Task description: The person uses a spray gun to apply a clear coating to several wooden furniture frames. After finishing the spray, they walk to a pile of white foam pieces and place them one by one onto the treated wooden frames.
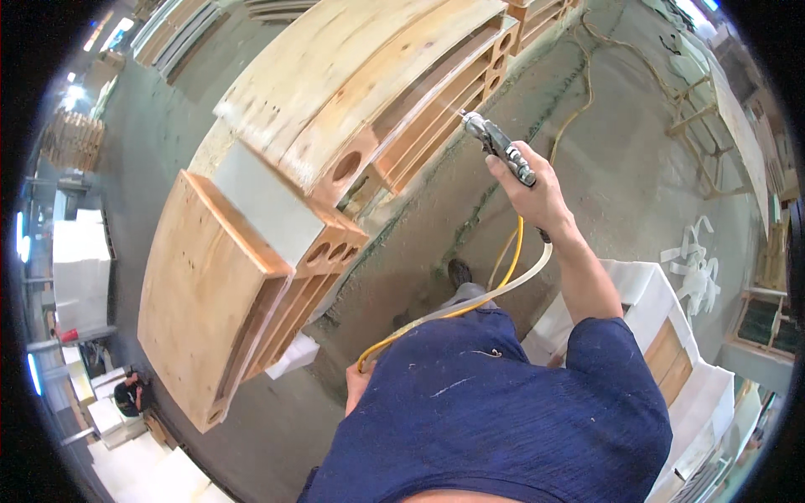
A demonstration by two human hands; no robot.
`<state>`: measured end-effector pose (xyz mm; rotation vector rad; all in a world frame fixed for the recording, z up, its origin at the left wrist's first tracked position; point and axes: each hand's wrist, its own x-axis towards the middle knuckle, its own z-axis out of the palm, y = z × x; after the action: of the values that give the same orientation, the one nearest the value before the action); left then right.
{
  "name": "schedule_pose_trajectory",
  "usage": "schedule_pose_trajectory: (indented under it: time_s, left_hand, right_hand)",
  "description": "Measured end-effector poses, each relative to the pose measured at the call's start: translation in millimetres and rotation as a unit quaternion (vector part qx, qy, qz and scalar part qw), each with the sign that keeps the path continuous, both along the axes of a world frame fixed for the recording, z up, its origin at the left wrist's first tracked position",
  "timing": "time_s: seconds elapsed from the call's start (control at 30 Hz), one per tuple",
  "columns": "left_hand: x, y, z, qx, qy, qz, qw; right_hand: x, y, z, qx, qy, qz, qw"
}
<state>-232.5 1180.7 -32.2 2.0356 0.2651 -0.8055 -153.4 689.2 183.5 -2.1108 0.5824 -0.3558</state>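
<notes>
My right hand is closed around the grip of a metal spray gun. Its nozzle points at the open side of a curved wooden frame, with a faint mist at the tip. A yellow hose and a pale clear hose run from below the gun across my front. Down by my left side, my left hand is closed on the hoses, its fingers partly hidden by my shirt. Nearer on the left stands another curved wooden frame with a plywood face and round holes in its end.
Between the frames sits a light grey block. White foam-covered pieces stand at my right, near white scraps on the floor. A long hose trails beyond. Far off at the left, a person is beside white stacks.
</notes>
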Motion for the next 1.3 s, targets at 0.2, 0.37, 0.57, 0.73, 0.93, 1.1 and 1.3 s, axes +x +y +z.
schedule_pose_trajectory:
  time_s: [0.2,0.37,0.57,0.73,0.93,1.1,1.3]
  left_hand:
    - [-14.2,78.9,-29.0,0.021,0.002,-0.009,1.000]
    - [-25.1,121.7,-42.4,0.008,-0.003,0.017,1.000]
    - [-23.5,141.0,-42.6,0.024,0.048,0.037,0.998]
    - [-17.5,131.0,-52.2,0.030,0.007,-0.011,0.999]
    - [5.9,64.4,-44.4,0.034,0.007,-0.027,0.999]
    - [14.7,-15.0,-2.0,-0.004,-0.022,-0.009,1.000]
    - [11.5,-55.1,26.4,0.046,-0.056,0.008,0.997]
  right_hand:
    - [-10.9,90.3,0.9,-0.001,-0.002,0.065,0.998]
    - [-20.8,156.7,5.0,-0.012,0.021,0.131,0.991]
    - [-30.9,173.3,8.2,-0.022,-0.024,0.142,0.989]
    - [-16.4,85.7,7.7,0.031,-0.055,-0.115,0.991]
    - [-16.5,38.9,22.2,0.029,-0.088,-0.016,0.996]
    - [9.2,-67.8,41.1,0.058,-0.099,-0.182,0.977]
    - [71.4,-99.6,34.0,0.075,-0.113,-0.139,0.981]
